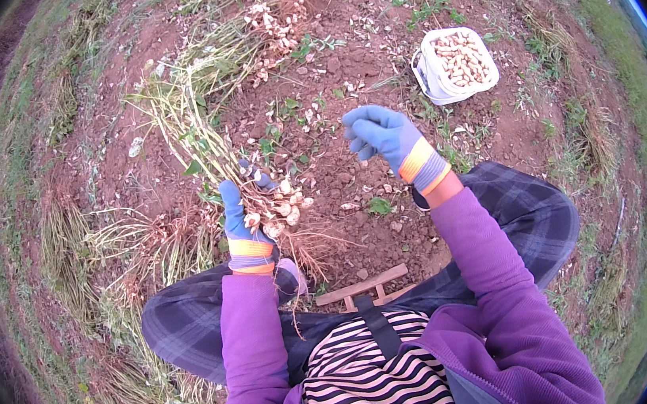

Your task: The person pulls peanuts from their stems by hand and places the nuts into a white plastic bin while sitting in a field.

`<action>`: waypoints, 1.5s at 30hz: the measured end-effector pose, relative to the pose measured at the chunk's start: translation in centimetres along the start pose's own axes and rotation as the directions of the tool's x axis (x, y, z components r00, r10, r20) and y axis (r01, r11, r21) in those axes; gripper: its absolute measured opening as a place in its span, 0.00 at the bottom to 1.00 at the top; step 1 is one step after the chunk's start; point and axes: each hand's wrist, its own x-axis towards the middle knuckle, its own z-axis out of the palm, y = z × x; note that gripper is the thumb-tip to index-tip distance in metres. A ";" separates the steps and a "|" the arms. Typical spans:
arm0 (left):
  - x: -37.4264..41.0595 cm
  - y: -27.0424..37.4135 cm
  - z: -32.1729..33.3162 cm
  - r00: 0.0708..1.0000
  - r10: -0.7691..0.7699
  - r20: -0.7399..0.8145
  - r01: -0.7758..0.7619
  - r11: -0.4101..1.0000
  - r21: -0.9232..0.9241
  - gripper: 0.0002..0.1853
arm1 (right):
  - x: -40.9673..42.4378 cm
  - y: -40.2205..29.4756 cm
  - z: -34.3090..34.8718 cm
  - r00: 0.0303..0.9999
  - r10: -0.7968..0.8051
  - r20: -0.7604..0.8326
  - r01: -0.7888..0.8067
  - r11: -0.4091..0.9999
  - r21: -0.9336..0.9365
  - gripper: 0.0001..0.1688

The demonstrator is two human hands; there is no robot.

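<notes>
My left hand (236, 212), in a blue work glove with an orange cuff, grips a bunch of peanut plants (195, 127) near the roots. Their stems reach away to the upper left. Pale peanut pods (285, 206) hang in a cluster beside the glove, with thin roots trailing below. My right hand (379, 136), gloved alike, is held above the soil, apart from the bunch. Its fingers are curled; whether anything lies within them is hidden. Beyond it stands a white plastic bucket (428, 79) holding loose peanuts (463, 59).
More pulled peanut plants with pods (279, 24) lie ahead. Stalks with roots (166, 238) are heaped at my left. A low wooden stool (363, 284) shows between my legs. Reddish soil (354, 210) before me bears leaves and scattered shell bits.
</notes>
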 end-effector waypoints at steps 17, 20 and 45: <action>-0.2 0.8 -2.9 0.994 0.014 0.106 -0.001 0.993 -0.119 0.31 | -2.7 5.5 9.7 0.959 -0.085 0.272 0.168 0.939 -0.299 0.32; 0.1 0.2 -2.8 0.998 0.019 0.066 -0.011 0.993 -0.121 0.31 | -2.6 7.0 9.6 0.965 -0.070 0.251 0.113 0.981 -0.158 0.31; -1.1 -0.5 0.8 0.966 -0.063 -0.250 0.062 0.998 -0.012 0.32 | -3.2 5.0 9.7 0.930 -0.282 0.235 0.321 0.936 -0.143 0.24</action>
